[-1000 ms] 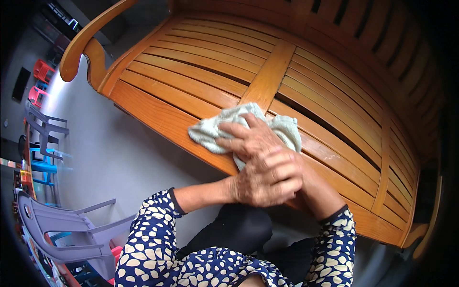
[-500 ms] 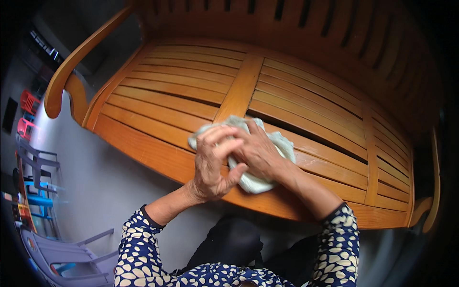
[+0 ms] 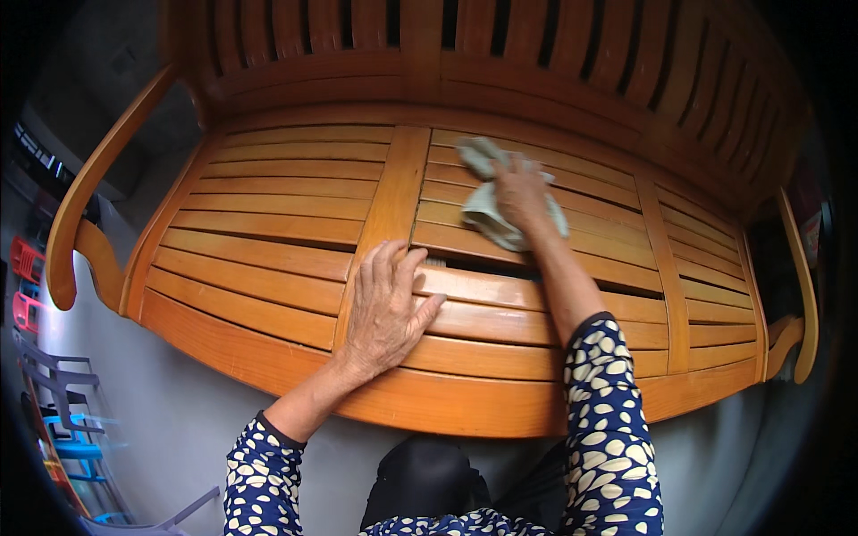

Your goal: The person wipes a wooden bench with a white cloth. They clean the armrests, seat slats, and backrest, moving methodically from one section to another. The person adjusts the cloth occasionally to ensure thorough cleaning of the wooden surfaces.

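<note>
In the head view, the right hand [image 3: 523, 192] is on a cloth [image 3: 487, 214], which lies on a wooden bench [image 3: 286, 210], to the right of its middle board [image 3: 393, 192] and toward the back. To rub well here, I think the palm should be flat, with even pressure over the cloth, and the stroke should go along the slats [image 3: 492, 355], so that the cloth does not catch at their edges. Some care is needed near the wide dark gap [image 3: 487, 265], because a loose corner could slip into it. The right hand is blurred, so I cannot tell whether its fingers grasp the cloth or only press it. The left hand [image 3: 384, 308] holds nothing; it is released, with fingers a little spread, and it rests on the middle board and the slats beside it. This seems a good support while the right hand reaches, if the fingertips avoid the gap.

The cloth is pale grey-green and crumpled, with one part bunched beyond the fingers and another spread nearer to the wrist. The bench is orange-brown and glossy, with bright reflections on the slats near the left hand.
</note>
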Demonstrator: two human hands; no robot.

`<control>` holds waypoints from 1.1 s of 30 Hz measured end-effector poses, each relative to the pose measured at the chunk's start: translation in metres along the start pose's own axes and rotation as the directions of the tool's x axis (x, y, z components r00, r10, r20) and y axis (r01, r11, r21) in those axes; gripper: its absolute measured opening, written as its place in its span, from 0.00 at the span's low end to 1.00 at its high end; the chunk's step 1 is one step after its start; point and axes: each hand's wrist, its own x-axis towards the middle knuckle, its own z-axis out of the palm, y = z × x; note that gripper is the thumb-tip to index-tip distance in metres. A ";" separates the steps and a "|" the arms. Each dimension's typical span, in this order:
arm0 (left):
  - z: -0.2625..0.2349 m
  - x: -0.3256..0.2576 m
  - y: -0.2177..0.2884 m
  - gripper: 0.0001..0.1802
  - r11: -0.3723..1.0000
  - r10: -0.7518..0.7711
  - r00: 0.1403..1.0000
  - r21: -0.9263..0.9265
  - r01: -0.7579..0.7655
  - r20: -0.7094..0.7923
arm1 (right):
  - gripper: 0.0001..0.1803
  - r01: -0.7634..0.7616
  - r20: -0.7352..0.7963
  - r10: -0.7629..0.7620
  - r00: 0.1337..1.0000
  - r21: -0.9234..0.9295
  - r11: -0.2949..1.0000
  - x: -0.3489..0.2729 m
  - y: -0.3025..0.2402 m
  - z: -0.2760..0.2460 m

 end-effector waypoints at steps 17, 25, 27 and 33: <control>-0.008 0.009 0.000 0.31 0.996 -0.058 0.982 -0.055 0.069 0.179 | 0.22 0.107 0.135 -0.163 0.977 0.349 0.931 0.090 -0.106 0.028; -0.006 0.010 0.008 0.27 0.998 -0.051 0.986 -0.027 0.056 0.157 | 0.20 -0.220 0.051 0.223 0.974 -0.051 0.974 0.065 0.087 0.024; -0.006 0.010 0.009 0.27 0.998 -0.057 0.986 -0.021 0.061 0.155 | 0.20 -0.302 0.000 0.306 0.952 -0.163 0.939 0.043 0.150 0.024; -0.006 0.009 0.007 0.26 0.997 -0.072 0.988 0.023 0.070 0.140 | 0.20 -0.649 0.036 0.658 0.752 -0.136 0.749 -0.053 0.252 -0.033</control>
